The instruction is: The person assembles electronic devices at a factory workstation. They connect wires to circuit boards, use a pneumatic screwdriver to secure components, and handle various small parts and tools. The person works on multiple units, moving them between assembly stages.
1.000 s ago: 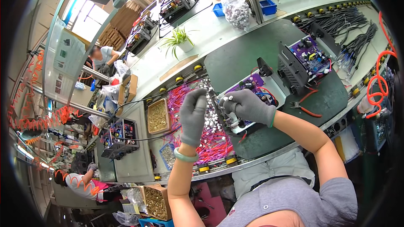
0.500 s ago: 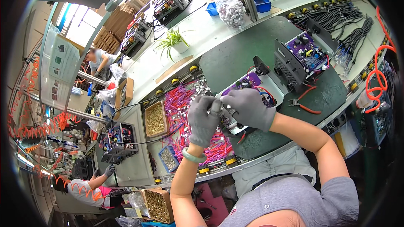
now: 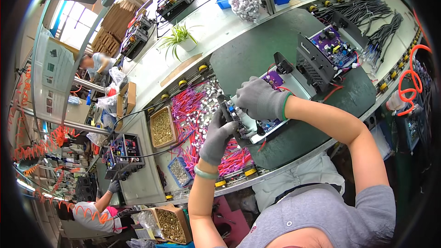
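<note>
Grey knit gloves cover both hands. Left hand is closed around the near-left end of an open electronics unit, fingers curled up against its dark end panel. Right hand lies palm-down on top of the unit, fingers bent and pressing on the internals; whether it pinches a separate small part I cannot tell. Unit sits on the dark green mat of the counter, directly ahead of the person. Long axis runs from lower left to upper right in view; lower-left end is in the left hand, upper-right end points toward a second unit with a black vented panel and purple circuit board, lying just beyond and apart from it. Purple board visible inside the held unit at its far end. Left of the mat: a heap of pink and magenta wires with white connectors, touching the left wrist area. Further left, a tray of brass-coloured small parts. Bundles of grey cables lie at upper right.
</note>
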Demonstrator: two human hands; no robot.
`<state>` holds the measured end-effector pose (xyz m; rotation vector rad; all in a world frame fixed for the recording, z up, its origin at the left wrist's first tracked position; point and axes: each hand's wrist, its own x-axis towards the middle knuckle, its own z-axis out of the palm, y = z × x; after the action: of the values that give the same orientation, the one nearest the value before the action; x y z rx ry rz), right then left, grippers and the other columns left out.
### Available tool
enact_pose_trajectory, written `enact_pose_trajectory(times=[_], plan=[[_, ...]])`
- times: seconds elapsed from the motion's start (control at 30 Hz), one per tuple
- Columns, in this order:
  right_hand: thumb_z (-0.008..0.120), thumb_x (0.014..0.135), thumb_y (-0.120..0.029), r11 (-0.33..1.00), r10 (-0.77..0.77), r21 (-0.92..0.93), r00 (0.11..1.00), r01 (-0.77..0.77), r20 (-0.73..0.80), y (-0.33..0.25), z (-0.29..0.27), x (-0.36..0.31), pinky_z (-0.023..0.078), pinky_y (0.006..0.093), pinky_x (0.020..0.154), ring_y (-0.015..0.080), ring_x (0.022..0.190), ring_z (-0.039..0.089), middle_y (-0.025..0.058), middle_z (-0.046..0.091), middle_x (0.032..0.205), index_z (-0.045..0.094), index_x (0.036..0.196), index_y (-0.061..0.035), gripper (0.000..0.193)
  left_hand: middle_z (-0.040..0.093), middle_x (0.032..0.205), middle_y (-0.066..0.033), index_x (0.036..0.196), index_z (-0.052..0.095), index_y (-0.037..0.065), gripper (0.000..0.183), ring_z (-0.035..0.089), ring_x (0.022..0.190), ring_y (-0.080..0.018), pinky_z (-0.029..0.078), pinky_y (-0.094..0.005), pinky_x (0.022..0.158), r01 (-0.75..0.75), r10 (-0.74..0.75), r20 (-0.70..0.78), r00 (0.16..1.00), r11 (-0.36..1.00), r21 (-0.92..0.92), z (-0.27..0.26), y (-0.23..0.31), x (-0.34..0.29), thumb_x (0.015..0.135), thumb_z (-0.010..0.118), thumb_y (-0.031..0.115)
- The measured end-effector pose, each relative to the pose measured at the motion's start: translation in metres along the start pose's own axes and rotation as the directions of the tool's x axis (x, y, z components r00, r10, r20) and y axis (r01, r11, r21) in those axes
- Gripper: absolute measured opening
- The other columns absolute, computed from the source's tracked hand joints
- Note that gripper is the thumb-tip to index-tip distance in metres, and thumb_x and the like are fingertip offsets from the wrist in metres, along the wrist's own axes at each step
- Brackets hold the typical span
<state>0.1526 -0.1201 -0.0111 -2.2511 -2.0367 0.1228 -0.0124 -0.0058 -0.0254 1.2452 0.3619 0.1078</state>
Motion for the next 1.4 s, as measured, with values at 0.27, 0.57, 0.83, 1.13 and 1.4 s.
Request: enact_pose_trajectory(times=[0.27,0.57,0.83,1.13,1.4], plan=[[0.064,0.077,-0.019,0.997,0.049,-0.056,0.997,-0.052,-0.057,-0.022,0.013,0.001,0.047,0.0401,0.082,0.0272,0.087,0.067,0.0102,0.068,0.085,0.072,0.083,-0.0086,0.015,0.059,0.117,-0.0068,0.136,0.044,-0.001,0.061,0.058,0.103,-0.0151,0.048,-0.0301,0.09,-0.046,0.052,-0.077,0.996,0.996,0.072,0.001,-0.009,-0.001,0.079,0.061,0.01],[0.062,0.083,-0.019,0.998,-0.008,0.066,0.974,0.024,-0.227,-0.009,-0.019,-0.031,0.053,0.0436,0.072,0.0301,0.079,0.069,0.0113,0.068,0.08,0.065,0.084,-0.0083,0.012,0.058,0.121,-0.0147,0.117,0.061,0.002,0.04,0.055,0.117,-0.0257,0.044,-0.0395,0.1,-0.436,0.72,-0.156,0.677,0.563,0.702,0.031,-0.006,-0.008,0.08,0.074,0.014],[0.065,0.087,-0.021,0.281,0.08,0.954,0.994,-0.1,0.081,-0.004,-0.034,-0.042,0.051,0.0366,0.065,0.0204,0.069,0.064,0.0124,0.069,0.08,0.068,0.101,-0.0017,0.024,0.066,0.1,-0.0101,0.09,0.068,0.004,0.012,0.062,0.098,-0.0254,0.049,-0.0368,0.088,-0.498,0.735,0.0,0.678,0.459,0.735,0.037,0.017,0.001,0.079,0.07,0.006],[0.061,0.085,-0.02,0.718,0.171,0.674,0.983,-0.172,0.068,0.008,-0.009,-0.006,0.051,0.0335,0.07,0.019,0.071,0.065,0.0152,0.068,0.075,0.072,0.089,-0.0015,0.022,0.049,0.135,-0.0164,0.148,0.028,-0.001,0.073,0.052,0.121,-0.0214,0.044,-0.0341,0.102,-0.292,0.341,-0.201,0.918,0.926,0.238,0.024,-0.024,-0.013,0.083,0.06,0.001],[0.055,0.079,-0.013,0.606,0.142,0.752,0.965,-0.26,0.22,0.01,-0.011,-0.001,0.051,0.0351,0.077,0.0265,0.078,0.066,0.0156,0.07,0.081,0.073,0.087,-0.0035,0.022,0.052,0.13,-0.0168,0.149,0.026,-0.002,0.071,0.058,0.112,-0.019,0.05,-0.0311,0.093,-0.346,0.396,-0.267,0.879,0.913,0.216,0.032,-0.041,-0.012,0.082,0.05,-0.005]])
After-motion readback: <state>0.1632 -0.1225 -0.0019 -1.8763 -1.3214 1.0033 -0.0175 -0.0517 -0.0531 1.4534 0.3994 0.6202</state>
